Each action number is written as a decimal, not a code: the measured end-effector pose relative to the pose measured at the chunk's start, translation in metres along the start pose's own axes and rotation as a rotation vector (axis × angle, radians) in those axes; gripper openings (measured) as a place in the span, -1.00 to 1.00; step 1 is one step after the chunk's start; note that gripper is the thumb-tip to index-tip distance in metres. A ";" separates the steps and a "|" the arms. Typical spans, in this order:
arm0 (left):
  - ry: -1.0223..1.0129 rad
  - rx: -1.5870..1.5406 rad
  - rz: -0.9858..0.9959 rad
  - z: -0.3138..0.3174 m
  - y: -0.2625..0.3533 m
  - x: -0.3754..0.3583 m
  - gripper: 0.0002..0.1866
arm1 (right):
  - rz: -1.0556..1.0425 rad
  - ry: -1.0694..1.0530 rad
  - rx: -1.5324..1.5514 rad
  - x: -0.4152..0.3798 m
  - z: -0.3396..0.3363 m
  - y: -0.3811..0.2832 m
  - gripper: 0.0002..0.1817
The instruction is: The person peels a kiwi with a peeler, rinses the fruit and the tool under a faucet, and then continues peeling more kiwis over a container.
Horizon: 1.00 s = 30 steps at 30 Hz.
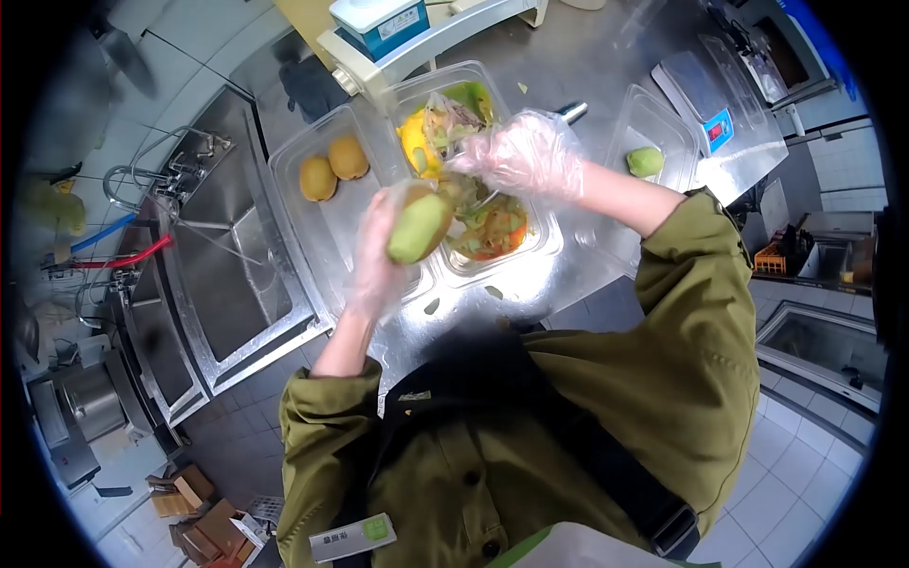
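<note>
steel sink, digital scale, two unpeeled kiwis

I can't make out the tool under my right hand; glove and blur hide it. My left fingers sit partly behind the kiwi. The scraps are a smeared heap. The scale display is unreadable.

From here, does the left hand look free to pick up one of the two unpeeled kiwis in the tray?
Probably not yet: the left hand is holding a peeled kiwi. The unpeeled kiwis lie uncovered in the open tray just beyond it.
</note>
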<state>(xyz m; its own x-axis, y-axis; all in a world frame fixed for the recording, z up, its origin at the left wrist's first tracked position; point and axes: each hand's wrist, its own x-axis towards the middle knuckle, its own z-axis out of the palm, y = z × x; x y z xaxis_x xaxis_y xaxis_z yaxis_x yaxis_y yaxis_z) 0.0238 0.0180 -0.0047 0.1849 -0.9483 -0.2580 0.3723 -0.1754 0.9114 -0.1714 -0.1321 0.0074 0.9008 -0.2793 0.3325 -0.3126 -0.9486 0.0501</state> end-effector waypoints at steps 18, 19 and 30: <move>-0.086 -0.150 -0.069 0.021 0.011 -0.002 -0.53 | 0.244 -0.201 -0.134 0.001 -0.002 0.020 -0.62; -0.017 -0.088 -0.100 0.020 0.005 0.003 -0.53 | 0.222 -0.170 -0.070 0.003 -0.010 0.015 -0.61; -0.140 -0.185 -0.085 0.014 0.006 0.004 -0.45 | 0.329 -0.104 0.175 -0.005 0.009 0.012 -0.56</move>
<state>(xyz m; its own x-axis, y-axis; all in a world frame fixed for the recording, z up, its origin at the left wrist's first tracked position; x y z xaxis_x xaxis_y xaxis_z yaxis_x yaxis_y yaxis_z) 0.0144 0.0097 0.0046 0.0230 -0.9619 -0.2726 0.5433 -0.2168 0.8110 -0.1766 -0.1435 -0.0018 0.7897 -0.5778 0.2061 -0.5419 -0.8145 -0.2073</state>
